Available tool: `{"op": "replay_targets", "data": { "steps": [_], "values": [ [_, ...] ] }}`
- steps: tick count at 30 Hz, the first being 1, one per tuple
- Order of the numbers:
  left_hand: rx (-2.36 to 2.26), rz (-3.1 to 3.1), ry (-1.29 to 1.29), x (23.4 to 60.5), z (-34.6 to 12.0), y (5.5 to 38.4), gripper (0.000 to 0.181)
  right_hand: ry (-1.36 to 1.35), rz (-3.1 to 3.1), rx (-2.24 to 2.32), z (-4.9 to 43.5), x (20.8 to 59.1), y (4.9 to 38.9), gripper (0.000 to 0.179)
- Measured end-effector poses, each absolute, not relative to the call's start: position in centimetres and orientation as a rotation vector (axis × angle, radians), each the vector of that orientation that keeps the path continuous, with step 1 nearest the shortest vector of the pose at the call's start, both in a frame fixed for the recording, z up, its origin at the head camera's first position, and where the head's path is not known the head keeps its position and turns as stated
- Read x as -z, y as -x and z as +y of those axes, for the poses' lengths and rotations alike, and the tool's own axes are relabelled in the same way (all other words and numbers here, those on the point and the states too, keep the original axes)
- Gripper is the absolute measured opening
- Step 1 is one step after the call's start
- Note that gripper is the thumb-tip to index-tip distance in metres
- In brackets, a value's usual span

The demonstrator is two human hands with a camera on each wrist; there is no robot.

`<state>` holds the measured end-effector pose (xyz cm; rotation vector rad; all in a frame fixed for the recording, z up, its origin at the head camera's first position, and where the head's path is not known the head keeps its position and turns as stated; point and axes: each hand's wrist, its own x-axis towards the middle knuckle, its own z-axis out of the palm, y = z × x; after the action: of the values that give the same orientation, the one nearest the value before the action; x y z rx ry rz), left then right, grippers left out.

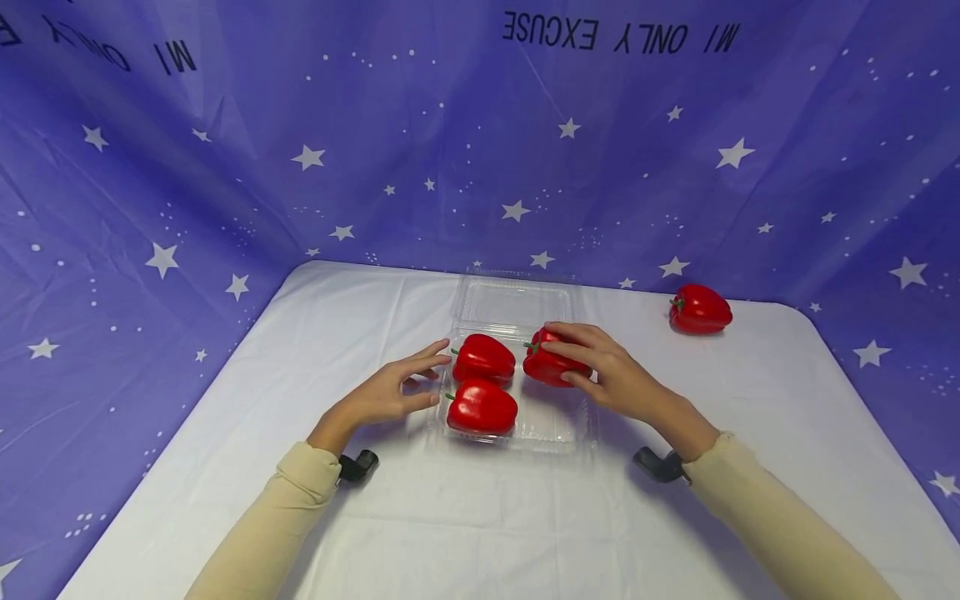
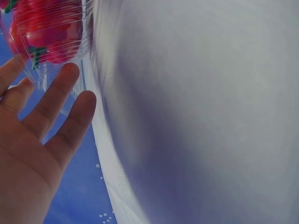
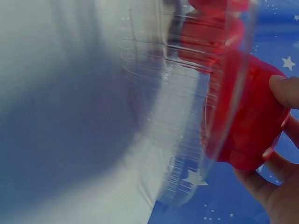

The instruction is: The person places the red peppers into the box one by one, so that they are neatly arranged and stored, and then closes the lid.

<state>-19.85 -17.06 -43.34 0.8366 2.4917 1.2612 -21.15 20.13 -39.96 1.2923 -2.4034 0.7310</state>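
My right hand (image 1: 611,371) grips a red bell pepper (image 1: 551,367) over the right half of a clear plastic clamshell box (image 1: 551,421). Thumb and fingers wrap the pepper (image 3: 257,112) in the right wrist view, where the box wall covers part of it. Two more red peppers lie in the left half of the box, a rear one (image 1: 486,358) and a front one (image 1: 483,408), stems pointing left. Beside the box's left wall, my left hand (image 1: 390,387) has its fingers spread and holds nothing. Its fingertips are right at the wall in the left wrist view.
Another red pepper (image 1: 701,309) lies at the back right of the white-covered table (image 1: 420,525). The box's clear lid (image 1: 517,302) is folded back behind it. A blue curtain with white stars (image 1: 480,125) rises along the table's back and sides.
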Motion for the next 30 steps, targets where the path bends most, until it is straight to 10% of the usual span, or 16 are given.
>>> {"op": "replay_targets", "data": {
  "steps": [30],
  "values": [
    [-1.292, 2.463, -0.824, 43.3, -16.9, 19.7, 0.064, -1.308, -2.564, -0.705, 19.2, 42.8, 21.3, 0.054]
  ]
}}
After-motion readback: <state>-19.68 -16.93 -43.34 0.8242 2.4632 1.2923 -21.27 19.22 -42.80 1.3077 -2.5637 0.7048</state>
